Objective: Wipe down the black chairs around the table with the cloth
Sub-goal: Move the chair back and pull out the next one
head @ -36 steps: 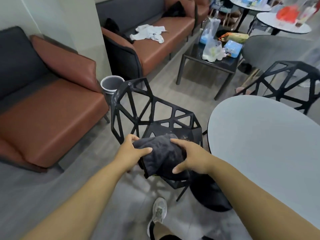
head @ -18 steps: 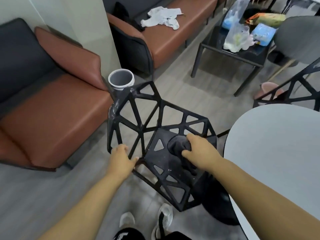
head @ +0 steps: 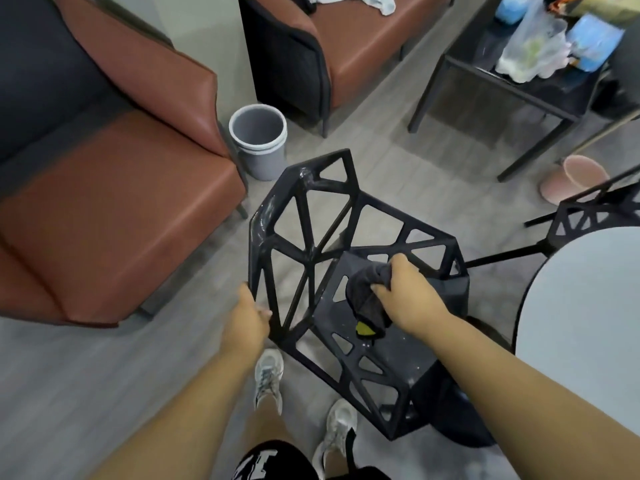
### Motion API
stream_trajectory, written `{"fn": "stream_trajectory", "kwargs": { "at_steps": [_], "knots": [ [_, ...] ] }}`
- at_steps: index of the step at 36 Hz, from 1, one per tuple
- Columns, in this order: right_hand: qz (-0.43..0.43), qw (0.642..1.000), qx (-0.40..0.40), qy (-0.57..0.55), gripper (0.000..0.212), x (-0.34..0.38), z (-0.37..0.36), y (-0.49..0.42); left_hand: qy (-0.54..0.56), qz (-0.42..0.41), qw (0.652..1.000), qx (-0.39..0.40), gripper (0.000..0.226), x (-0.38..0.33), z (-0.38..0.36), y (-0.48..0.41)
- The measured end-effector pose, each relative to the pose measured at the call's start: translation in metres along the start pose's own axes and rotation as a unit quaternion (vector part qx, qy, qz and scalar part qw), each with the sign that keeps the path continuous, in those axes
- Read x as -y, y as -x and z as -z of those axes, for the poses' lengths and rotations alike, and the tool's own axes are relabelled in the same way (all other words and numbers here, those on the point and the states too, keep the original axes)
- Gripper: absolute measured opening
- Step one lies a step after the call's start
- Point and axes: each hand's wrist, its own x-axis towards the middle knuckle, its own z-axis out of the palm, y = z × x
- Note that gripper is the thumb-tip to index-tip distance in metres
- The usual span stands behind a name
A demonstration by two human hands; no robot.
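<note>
A black chair (head: 304, 216) with an open lattice back and seat stands in the centre of the head view, beside a round grey table (head: 585, 306). My right hand (head: 405, 292) grips a bunched dark grey cloth (head: 365, 296) with a yellow tag and holds it against the chair's seat. My left hand (head: 247, 322) grips the near left edge of the chair's back frame. Pale dusty streaks show on the upper left of the back. A second black chair (head: 595, 213) peeks out behind the table at the right.
A brown and dark sofa (head: 104, 188) fills the left. A grey waste bin (head: 259, 140) stands just behind the chair. A dark low table (head: 512, 84) with bags sits at the back right, a pink slipper (head: 575, 178) beside it. My feet stand below the chair.
My right hand took the cloth alone and moved it down onto the seat. My left hand let go of the cloth and gripped the chair's back frame. The view tilted down and closer.
</note>
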Motion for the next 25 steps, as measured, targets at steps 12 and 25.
{"fn": "stream_trajectory", "kwargs": {
  "at_steps": [12,25],
  "knots": [
    [-0.057,0.998,0.006,0.007,0.035,0.046,-0.013,-0.054,-0.019,-0.076,0.993,0.092,0.05,-0.022,0.046,-0.078],
    [-0.133,0.99,0.044,0.004,0.028,0.09,-0.016,-0.132,-0.094,-0.137,0.979,0.116,0.049,-0.068,0.1,-0.199]
  ]
}}
